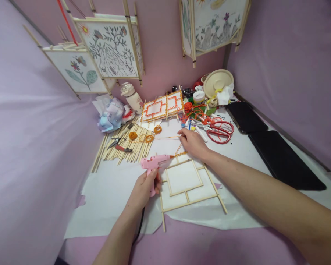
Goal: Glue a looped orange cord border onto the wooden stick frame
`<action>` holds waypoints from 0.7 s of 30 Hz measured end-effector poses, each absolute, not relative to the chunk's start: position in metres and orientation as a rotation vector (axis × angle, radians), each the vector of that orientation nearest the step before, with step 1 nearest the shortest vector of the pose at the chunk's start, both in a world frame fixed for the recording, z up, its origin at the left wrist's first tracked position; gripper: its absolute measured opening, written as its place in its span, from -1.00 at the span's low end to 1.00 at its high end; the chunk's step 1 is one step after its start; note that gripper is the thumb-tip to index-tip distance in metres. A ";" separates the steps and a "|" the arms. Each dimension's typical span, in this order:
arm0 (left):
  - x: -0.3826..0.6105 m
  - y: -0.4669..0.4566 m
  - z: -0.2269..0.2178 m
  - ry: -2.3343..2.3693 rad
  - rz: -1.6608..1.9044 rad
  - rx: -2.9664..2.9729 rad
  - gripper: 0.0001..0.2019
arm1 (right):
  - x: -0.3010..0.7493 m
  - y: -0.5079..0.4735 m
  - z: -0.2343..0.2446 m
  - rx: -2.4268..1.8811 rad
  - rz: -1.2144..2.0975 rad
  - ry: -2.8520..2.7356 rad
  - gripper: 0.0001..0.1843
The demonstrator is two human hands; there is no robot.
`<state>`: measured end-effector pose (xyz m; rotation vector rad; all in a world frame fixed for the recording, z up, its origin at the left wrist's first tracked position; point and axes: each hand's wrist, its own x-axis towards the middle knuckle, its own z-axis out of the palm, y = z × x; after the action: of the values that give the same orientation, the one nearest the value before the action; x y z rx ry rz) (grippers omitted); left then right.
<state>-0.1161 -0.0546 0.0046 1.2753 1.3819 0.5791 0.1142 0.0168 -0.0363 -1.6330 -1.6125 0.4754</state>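
My left hand (146, 186) is closed round the handle of a pink glue gun (154, 162), whose nozzle points right at the top edge of a wooden stick frame backed with white paper (184, 180). My right hand (192, 142) pinches an orange cord (165, 138) just above that frame's top corner. The cord runs left to small orange coils (149, 138). The frame lies flat on a white sheet (113, 198).
A finished frame trimmed with orange cord (162, 106) leans behind. Red-handled scissors (220, 131), pliers (118, 144) on a pile of bamboo sticks (132, 147), a bottle (131, 96), a beige bowl (217, 81), two black tablets (281, 158) and painted paper lanterns (110, 48) surround the work.
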 end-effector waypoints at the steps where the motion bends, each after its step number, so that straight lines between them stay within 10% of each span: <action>1: -0.117 -0.054 0.003 1.386 0.576 1.279 -0.49 | 0.114 0.017 -0.036 -1.632 0.474 -1.612 -0.71; 21: -0.124 -0.052 0.000 1.354 0.584 1.267 -0.51 | 0.114 0.016 -0.034 -1.639 0.481 -1.615 -0.71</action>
<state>-0.1238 -0.0522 0.0004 1.2666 1.3540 0.5844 0.1135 0.0156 -0.0336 -1.6389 -1.6152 0.4809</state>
